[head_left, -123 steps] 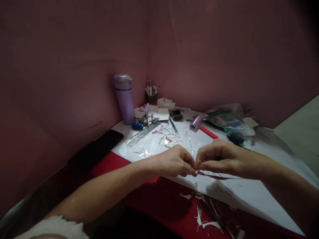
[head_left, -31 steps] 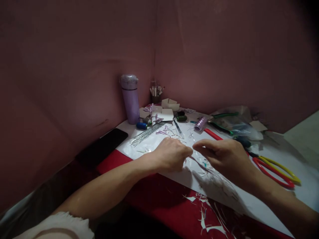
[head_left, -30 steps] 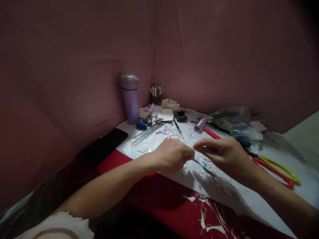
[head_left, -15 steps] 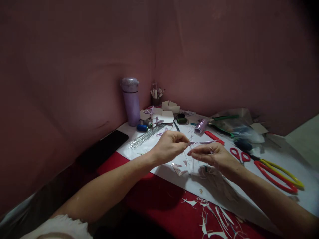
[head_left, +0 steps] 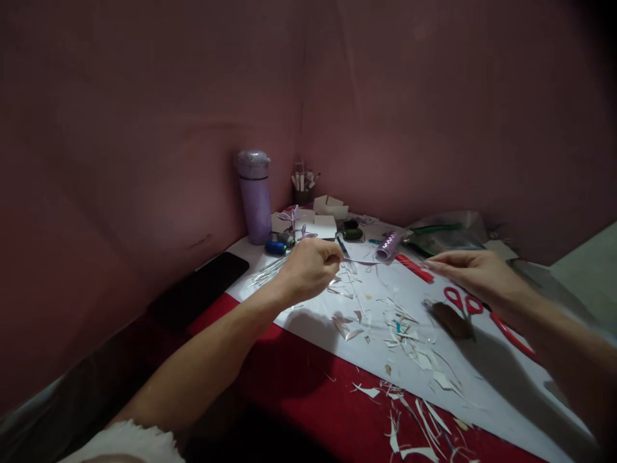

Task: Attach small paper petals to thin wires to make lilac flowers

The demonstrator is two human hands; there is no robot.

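Observation:
My left hand (head_left: 312,269) is closed in a pinch on one end of a thin purple strip (head_left: 360,261), which sticks out level to the right above the white paper. Off to the right, my right hand (head_left: 475,270) pinches a fine, pale thread (head_left: 415,263) that runs toward the strip; it is faint and hard to follow. Red-handled scissors (head_left: 463,301) lie just below my right hand. Beyond the strip rests a spool of shiny purple thread (head_left: 388,245), with a red bar-shaped object (head_left: 415,268) close by.
White paper (head_left: 313,334) covers a red cloth (head_left: 284,373), both strewn with paper scraps (head_left: 414,350). A purple bottle (head_left: 255,202) stands at the back left, near a blue spool (head_left: 276,247), metal wires (head_left: 265,272) and a black phone-like slab (head_left: 212,283). Green-handled pliers (head_left: 436,228) lie behind.
My right hand has moved away to the right, widening the gap between my hands. My left hand has shifted slightly left and up, still pinching the purple strip.

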